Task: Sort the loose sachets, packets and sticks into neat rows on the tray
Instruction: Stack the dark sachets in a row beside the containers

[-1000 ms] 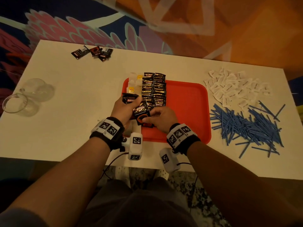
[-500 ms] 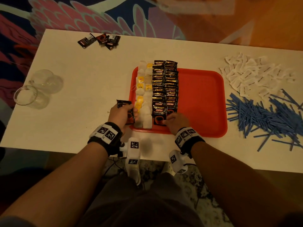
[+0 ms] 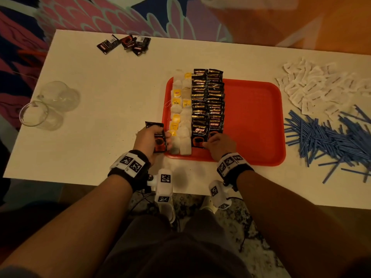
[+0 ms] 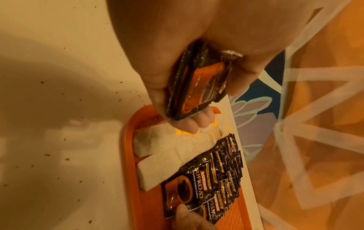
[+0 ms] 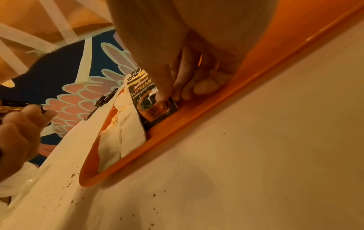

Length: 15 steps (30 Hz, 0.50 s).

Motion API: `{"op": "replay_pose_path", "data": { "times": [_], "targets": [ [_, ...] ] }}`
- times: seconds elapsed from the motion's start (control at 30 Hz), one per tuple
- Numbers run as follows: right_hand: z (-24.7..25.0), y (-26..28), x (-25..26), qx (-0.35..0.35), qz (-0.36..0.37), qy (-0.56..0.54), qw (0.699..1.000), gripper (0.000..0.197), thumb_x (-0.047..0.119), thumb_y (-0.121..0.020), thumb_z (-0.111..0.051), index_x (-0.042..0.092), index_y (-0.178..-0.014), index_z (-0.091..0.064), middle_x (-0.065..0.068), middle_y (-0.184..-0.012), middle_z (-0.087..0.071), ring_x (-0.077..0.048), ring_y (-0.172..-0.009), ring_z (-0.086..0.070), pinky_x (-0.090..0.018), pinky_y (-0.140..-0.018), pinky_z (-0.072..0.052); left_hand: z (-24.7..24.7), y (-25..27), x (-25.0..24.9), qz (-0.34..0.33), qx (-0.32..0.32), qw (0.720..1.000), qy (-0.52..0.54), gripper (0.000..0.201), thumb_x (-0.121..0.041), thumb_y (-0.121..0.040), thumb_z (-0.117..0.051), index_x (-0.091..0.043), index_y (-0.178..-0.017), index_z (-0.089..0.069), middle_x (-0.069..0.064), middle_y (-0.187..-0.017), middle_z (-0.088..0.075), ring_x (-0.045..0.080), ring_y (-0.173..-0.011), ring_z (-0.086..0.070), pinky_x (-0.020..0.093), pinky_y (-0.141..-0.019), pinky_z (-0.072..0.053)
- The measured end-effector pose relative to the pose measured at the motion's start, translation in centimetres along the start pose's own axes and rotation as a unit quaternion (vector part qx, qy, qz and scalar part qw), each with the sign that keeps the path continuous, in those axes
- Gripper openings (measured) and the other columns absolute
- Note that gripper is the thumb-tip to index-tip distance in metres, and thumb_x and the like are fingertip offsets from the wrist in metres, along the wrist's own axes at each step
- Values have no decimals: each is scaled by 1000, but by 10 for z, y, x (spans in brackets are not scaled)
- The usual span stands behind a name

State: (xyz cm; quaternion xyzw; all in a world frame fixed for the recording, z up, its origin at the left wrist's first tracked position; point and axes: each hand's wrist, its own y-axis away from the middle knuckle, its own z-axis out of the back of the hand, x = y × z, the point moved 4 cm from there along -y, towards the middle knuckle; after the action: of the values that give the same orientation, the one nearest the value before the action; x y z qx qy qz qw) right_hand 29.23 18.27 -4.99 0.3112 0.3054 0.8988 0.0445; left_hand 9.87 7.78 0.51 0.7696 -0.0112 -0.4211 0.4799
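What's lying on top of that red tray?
On the tray: two rows of tea bags, then two rows of black coffee sachets. The right hand covers the nearest sachet's lower end.
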Motion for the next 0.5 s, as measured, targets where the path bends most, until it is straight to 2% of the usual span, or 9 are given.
{"op": "replay_pose_path", "data": {
  "times": [0.07, 0.17, 0.23, 0.3, 0.37, 0.43, 0.5],
  "targets": [
    [3, 1, -2, 1, -5, -13, 1000, 17, 35, -83, -76, 26, -81, -62, 6, -98, -67, -14, -98, -62, -35, -89, -54, -2, -1, 1, -4, 0, 1000, -11, 17, -10, -99, -44, -2, -98, -59, 12, -79, -63, 20, -61, -59, 30, -55, -53],
    [8, 2, -4, 2, -7, -12, 1000, 15, 36, -82, -75, 26, -86, -64, 5, -102, -68, -15, -100, -62, -35, -91, -53, -6, -5, 1, -24, 0, 998, -62, 18, -8, -99, -51, 3, -103, -64, 15, -88, -70, 25, -68, -67, 36, -61, -59],
    [14, 3, -4, -8, 3, -16, 1000, 14, 35, -82, -75, 26, -88, -65, 6, -95, -70, -13, -95, -63, -31, -86, -54, -8, -6, 0, -43, -7, 994, -101, 17, -11, -96, -59, -3, -109, -67, 12, -96, -75, 29, -83, -73, 44, -78, -60],
    [20, 6, 0, -14, 30, -33, 999, 12, 35, -84, -73, 27, -87, -65, 13, -84, -66, -11, -90, -64, -27, -81, -52, -12, -8, -1, -60, -18, 989, -133, 11, -16, -91, -70, -14, -102, -72, 9, -98, -77, 29, -94, -73, 50, -91, -56],
    [26, 12, 10, 2, 75, -52, 996, 13, 39, -86, -70, 28, -87, -63, 15, -85, -64, -7, -88, -62, -26, -80, -50, -21, -7, -3, -73, -18, 986, -147, 12, -17, -86, -76, -19, -97, -72, 6, -98, -77, 26, -95, -73, 50, -94, -55],
    [28, 22, 25, 58, 110, -103, 987, 17, 44, -87, -68, 27, -86, -63, 7, -93, -69, -7, -87, -65, -26, -75, -53, -35, -3, -4, -88, -5, 986, -141, 20, -15, -83, -79, -18, -101, -73, 5, -99, -77, 24, -96, -73, 49, -93, -56],
    [30, 33, 41, 116, 120, -151, 974, 18, 40, -87, -71, 24, -86, -65, 0, -95, -72, -10, -81, -67, -27, -67, -54, -50, 4, -6, -103, 14, 985, -137, 27, -13, -81, -80, -15, -107, -72, 5, -99, -77, 24, -95, -73, 46, -88, -58]
  ]
}}
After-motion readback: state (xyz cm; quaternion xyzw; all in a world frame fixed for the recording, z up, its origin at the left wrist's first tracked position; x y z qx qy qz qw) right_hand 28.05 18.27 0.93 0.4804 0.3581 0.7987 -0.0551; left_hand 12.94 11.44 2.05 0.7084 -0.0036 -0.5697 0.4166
